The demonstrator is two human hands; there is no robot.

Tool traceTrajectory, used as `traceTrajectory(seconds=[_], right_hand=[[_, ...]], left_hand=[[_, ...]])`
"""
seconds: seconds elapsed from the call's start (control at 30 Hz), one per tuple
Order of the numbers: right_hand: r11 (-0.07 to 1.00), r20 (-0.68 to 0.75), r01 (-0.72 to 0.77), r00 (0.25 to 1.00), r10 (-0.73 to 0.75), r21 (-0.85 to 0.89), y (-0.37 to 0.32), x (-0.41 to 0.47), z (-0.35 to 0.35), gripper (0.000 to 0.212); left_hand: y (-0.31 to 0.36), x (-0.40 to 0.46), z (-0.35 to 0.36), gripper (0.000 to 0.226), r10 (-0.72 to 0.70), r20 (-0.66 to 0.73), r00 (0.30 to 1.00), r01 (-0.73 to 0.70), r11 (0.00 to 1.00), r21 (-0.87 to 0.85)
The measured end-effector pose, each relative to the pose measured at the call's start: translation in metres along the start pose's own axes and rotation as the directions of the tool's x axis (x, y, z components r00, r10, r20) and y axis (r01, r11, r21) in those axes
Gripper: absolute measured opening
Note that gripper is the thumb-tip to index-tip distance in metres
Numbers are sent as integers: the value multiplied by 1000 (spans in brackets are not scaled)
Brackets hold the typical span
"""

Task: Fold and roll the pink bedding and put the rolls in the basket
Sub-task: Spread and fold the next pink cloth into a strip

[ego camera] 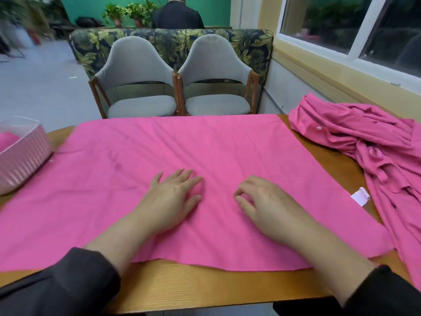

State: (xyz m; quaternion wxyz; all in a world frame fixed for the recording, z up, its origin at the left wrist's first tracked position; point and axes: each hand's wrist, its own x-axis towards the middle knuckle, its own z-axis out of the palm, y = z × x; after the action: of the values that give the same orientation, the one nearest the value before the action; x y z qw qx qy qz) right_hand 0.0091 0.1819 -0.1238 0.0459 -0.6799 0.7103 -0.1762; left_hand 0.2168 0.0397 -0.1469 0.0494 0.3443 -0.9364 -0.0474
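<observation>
Under our hands we see a wooden table [205, 290]. Beyond our fingertips, past its far edge, two grey chairs [141, 87] stand side by side, backed by a leaf-print sofa [173, 42]. Farther off, a person in black [176, 15] sits beside potted plants [127, 13]. Up to the right of our hands is a white-framed window [362, 42].

Table middle: pink sheet [205, 156] lies flat, low wrinkles only, open to pass over.
Left edge: basket [21, 156] stands on the table [205, 286], its corner just touching the sheet.
Right side: crumpled pink bedding [373, 151] heaps up and blocks that edge.
Far side: 2 grey chairs [139, 87] stand close behind the table.
Near edge: bare wood strip, free.
</observation>
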Motion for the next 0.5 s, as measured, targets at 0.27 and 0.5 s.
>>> traceTrajectory(seconds=[0.27,0.5], right_hand=[[921,-87,74,995,-44,383,-124,82,68,39],[973,247,231,943,-221,-12,-161,78,109,61]], left_hand=[[-33,-56,-6,43,-254,-123,959,154,836,-527],[-141,-142,-8,75,-292,-58,955,281,949,-143]])
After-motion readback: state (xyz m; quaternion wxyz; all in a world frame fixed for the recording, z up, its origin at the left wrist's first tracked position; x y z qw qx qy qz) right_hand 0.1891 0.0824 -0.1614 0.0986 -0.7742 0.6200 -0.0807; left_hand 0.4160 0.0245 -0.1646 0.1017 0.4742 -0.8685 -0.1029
